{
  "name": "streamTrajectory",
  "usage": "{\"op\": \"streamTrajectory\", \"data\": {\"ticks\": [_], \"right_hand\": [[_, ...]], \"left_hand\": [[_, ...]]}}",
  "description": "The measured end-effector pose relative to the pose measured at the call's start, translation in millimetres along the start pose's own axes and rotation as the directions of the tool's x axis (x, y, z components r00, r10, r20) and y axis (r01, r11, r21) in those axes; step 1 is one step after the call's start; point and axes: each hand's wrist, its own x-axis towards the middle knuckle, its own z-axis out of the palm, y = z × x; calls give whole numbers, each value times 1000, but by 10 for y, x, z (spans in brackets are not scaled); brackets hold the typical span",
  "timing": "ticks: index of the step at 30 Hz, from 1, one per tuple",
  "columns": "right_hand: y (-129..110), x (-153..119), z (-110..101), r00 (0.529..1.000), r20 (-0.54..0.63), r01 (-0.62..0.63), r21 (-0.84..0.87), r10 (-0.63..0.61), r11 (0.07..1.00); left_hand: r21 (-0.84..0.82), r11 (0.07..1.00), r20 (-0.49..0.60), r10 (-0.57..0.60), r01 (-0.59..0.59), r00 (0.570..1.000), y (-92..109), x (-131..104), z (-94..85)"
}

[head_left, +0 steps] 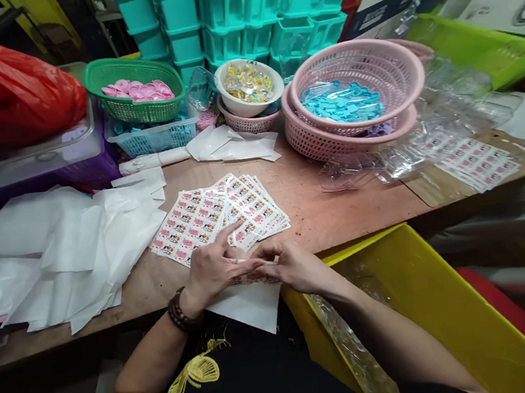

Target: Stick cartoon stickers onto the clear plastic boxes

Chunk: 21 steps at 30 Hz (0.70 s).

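Sheets of printed stickers lie fanned out on the wooden table, just beyond my hands. My left hand, with a dark beaded bracelet at the wrist, pinches a small pale item too small to make out. Close against it, my right hand has its fingers pressed together on the same spot, and what they hold is too small to name. Under both hands, a white backing sheet hangs over the table's front edge, with a printed strip partly hidden by my fingers.
White paper sheets pile up at the left. Pink baskets with blue pieces stand at the back right, beside clear plastic packaging. A green basket holds pink pieces. A yellow bin is below the edge at right.
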Motion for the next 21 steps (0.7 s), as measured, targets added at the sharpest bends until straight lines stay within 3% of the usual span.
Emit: {"op": "streamTrajectory", "data": {"ticks": [3, 6, 8, 11, 14, 18, 20, 21], "right_hand": [[101, 128, -22, 993, -25, -110, 90, 113, 990], [143, 127, -89, 991, 1, -135, 42, 135, 990], [104, 97, -96, 996, -74, -64, -132, 55, 989], [33, 75, -35, 968, -198, 80, -340, -154, 937], [58, 107, 49, 936, -248, 158, -342, -251, 926], [214, 165, 111, 881, -330, 229, -332, -340, 915], [289, 170, 140, 817, -389, 257, -413, -425, 874], [319, 162, 156, 756, -432, 250, -504, -492, 827]], "left_hand": [[-394, 906, 99, -125, 154, 987, -133, -57, -223], [-563, 754, 238, -245, 339, 940, -211, -64, -264], [-590, 706, 281, -275, 391, 920, -214, -39, -209], [-603, 718, 307, -193, 347, 932, -184, 10, -118], [-545, 802, 282, -102, 246, 954, -172, 48, -66], [-465, 861, 201, -124, 205, 972, -199, 75, 21], [-482, 844, 196, -159, 236, 968, -213, 81, 85], [-495, 829, 214, -174, 260, 961, -217, 82, 116]]}}
